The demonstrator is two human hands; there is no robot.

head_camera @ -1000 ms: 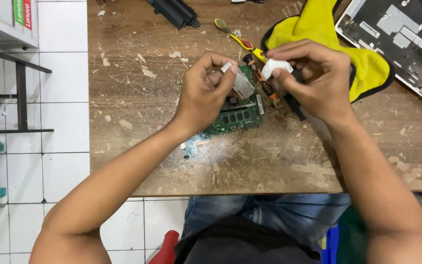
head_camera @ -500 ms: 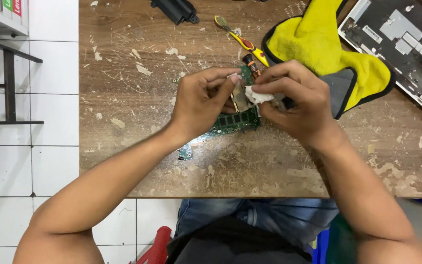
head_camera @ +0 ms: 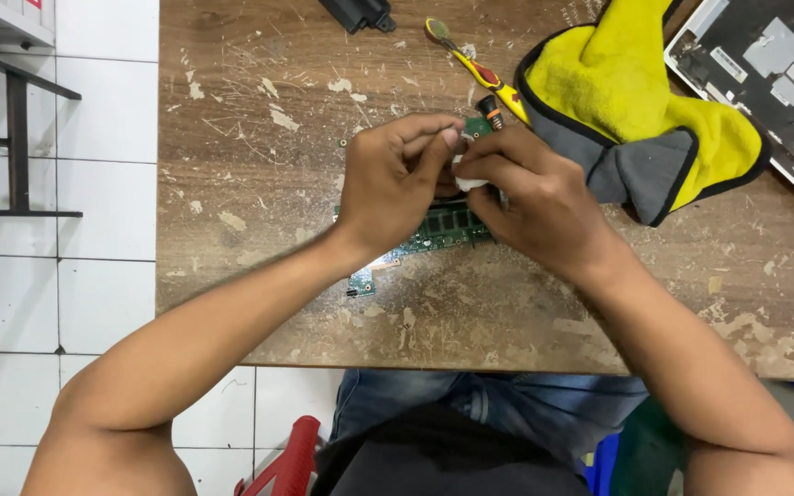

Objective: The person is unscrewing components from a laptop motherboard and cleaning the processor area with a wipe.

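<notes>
We held our two hands close together over a green circuit board (head_camera: 434, 230) that lay flat on the scarred wooden counter (head_camera: 259, 156), near its front edge. Our left hand (head_camera: 397, 184) rested on the board with its fingers curled, the fingertips pinching inward toward the right hand. Our right hand (head_camera: 535, 202) was closed on a small white wad (head_camera: 469, 182), pressed between thumb and fingers just above the board; whether it was cloth or tissue we could not tell. The two hands touched at the fingertips, and they hid most of the board, so only its lower strip and a corner showed. Just behind our right hand lay a yellow and grey cloth (head_camera: 636, 119), bunched up. A yellow-handled tool (head_camera: 475, 64) lay beside the cloth, pointing toward our fingers. At the far right corner sat an opened laptop base (head_camera: 769, 83), and a black part (head_camera: 360, 13) lay at the far edge.
</notes>
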